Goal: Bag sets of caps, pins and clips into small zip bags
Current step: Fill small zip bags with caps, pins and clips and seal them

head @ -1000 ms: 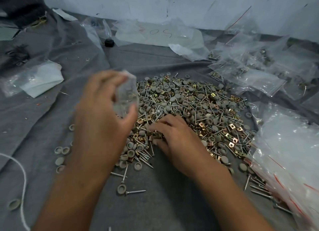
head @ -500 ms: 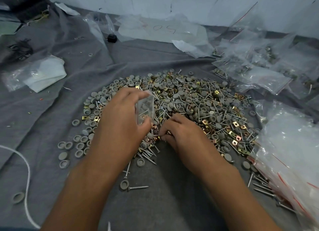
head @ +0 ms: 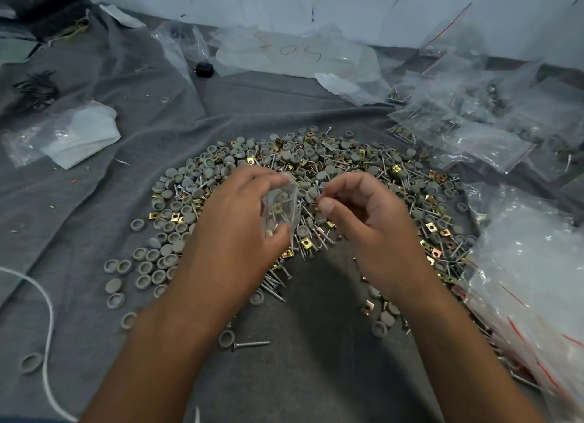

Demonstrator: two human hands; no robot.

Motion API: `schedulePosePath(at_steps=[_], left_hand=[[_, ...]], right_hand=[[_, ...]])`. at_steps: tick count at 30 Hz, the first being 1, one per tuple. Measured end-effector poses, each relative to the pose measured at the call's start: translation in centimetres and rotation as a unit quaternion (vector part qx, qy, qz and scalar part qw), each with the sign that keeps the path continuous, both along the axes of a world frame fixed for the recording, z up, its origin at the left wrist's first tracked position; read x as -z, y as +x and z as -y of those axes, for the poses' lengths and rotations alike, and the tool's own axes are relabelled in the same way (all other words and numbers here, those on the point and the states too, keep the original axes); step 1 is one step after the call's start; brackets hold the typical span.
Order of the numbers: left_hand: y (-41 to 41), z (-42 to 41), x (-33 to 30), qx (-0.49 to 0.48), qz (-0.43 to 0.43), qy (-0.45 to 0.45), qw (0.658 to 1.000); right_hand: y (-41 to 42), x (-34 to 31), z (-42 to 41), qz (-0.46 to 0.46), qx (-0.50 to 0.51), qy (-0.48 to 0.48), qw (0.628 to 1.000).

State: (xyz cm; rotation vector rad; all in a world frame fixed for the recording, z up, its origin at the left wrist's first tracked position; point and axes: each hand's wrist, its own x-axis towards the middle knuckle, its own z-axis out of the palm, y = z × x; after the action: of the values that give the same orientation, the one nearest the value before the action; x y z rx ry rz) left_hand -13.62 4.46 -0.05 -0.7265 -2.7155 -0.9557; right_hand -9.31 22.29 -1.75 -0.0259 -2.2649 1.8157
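- My left hand grips a small zip bag just above the near edge of the parts pile, mouth turned toward my other hand so pieces drop straight in — a brass clip and a pin already show through the plastic.
- My right hand hovers beside the bag's mouth, thumb and forefinger pinched together — on a pin, I think, though it's too thin to be sure.
- Filled bags lie beyond the pile's far right side.
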Motion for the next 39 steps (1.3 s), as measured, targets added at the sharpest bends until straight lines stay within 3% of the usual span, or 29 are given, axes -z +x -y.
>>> schedulePosePath(at_steps=[3,9,16,24,28,31,34,37,39], left_hand=[[0.1,-0.3,0.0,0.013,0.002,0.005,1.000],[0.2,-0.6,0.1,0.022,0.009,0.003,1.000],[0.4,-0.6,0.0,0.011,0.018,0.007,1.000],[0.3,-0.6,0.1,0.011,0.013,0.004,1.000],[0.2,-0.3,0.0,0.001,0.012,0.009,1.000],[0.0,0.1,-0.2,-0.022,0.013,0.014,1.000],[-0.1,0.3,-0.3,-0.031,0.013,0.015,0.999],[-0.2,0.4,-0.3,-0.029,0.012,0.011,0.999],[-0.1,0.4,-0.3,-0.026,0.010,0.008,1.000]], right_hand=[[-0.1,-0.2,0.8,-0.044,0.000,-0.013,0.999],[0.1,0.1,2.2,-0.125,0.067,0.050,0.989],[0.0,-0.7,2.0,-0.169,0.111,0.049,0.978],[0.3,0.1,2.2,-0.180,0.099,0.191,0.960],[0.0,0.2,0.8,-0.129,0.115,0.181,0.968],[-0.1,1.3,0.0,0.008,0.045,0.274,0.961],[-0.1,2.6,0.3,0.109,-0.012,0.386,0.916],[-0.3,2.6,0.5,0.111,-0.019,0.413,0.904],[-0.2,2.5,0.2,0.102,-0.007,0.369,0.924]])
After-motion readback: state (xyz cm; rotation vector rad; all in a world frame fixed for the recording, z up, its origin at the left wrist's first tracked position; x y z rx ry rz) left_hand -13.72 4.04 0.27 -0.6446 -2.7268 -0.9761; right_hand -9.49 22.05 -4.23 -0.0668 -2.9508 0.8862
